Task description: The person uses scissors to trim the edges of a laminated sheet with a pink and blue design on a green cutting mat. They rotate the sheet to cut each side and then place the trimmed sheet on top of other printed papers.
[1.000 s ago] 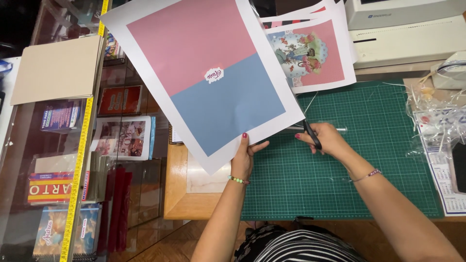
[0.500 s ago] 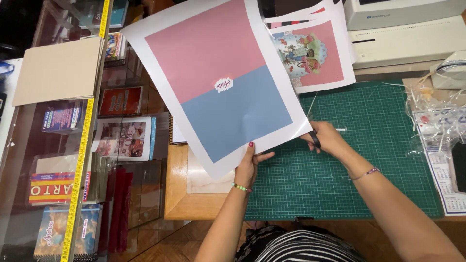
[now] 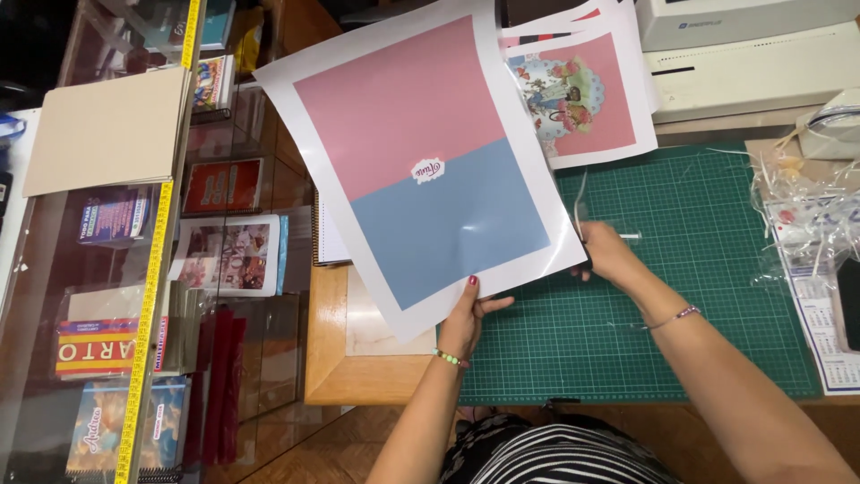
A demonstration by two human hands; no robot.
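Note:
My left hand pinches the bottom edge of a large printed sheet, pink on top, blue below, with a white margin and a small white emblem in its middle. The sheet is held tilted above the green cutting mat. At the sheet's right edge my right hand is closed on a dark-handled cutting tool, mostly hidden behind the paper. A thin white strip of margin curls up just above that hand.
A second print with a pink border lies at the mat's far edge, before a white printer. Crumpled plastic wrap and a calendar sheet sit right. Left is a glass counter with books, a yellow tape measure and cardboard.
The sheet has shifted right and turned a little. My right hand has moved along its right edge, and a thin strip of margin now stands free above it.

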